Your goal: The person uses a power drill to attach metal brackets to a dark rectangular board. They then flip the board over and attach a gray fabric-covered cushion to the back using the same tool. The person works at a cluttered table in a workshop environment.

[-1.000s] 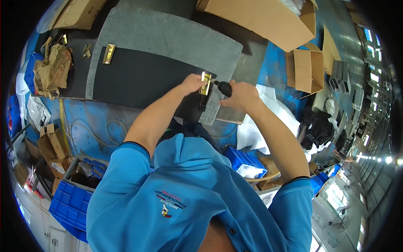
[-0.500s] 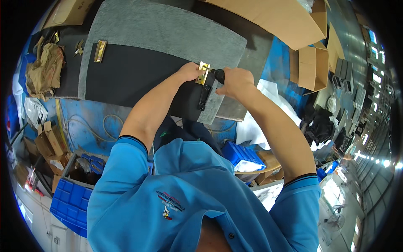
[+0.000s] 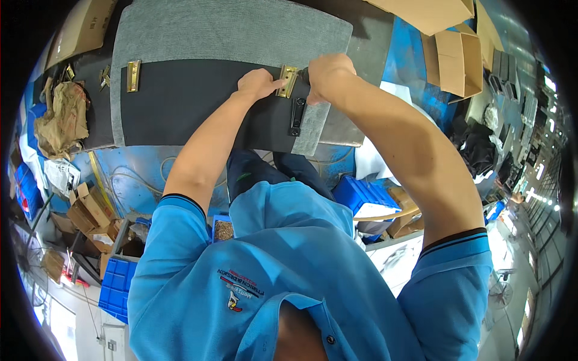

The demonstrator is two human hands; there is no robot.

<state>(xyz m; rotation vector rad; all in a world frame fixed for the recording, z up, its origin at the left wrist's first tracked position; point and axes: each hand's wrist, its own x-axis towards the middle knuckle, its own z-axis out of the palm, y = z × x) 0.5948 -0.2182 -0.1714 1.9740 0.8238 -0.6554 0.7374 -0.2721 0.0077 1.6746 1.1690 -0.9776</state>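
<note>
A gold metal bracket (image 3: pixel 288 81) lies at the right end of a black panel (image 3: pixel 186 99) with a grey fabric border (image 3: pixel 235 33). The thumb of my left hand (image 3: pixel 259 83) presses the bracket's left edge, its other fingers curled. To the right of the bracket, my right hand (image 3: pixel 330 73) is closed around a black-handled tool (image 3: pixel 304 76); the hand hides most of it, and its exact kind is unclear. A black handle-like fitting (image 3: pixel 297 117) lies just below the bracket. A second gold bracket (image 3: pixel 133 76) lies near the panel's left end.
Loose gold pieces (image 3: pixel 105 77) and crumpled brown paper (image 3: pixel 62 117) lie left of the panel. Open cardboard boxes (image 3: pixel 459 63) stand at the far right. Below the work surface are blue bins (image 3: pixel 366 197) and a small container of screw-like bits (image 3: pixel 223 230).
The panel and both brackets appear higher in the view. My right hand has come up and now covers more of the black-handled tool; my left thumb still touches the bracket.
</note>
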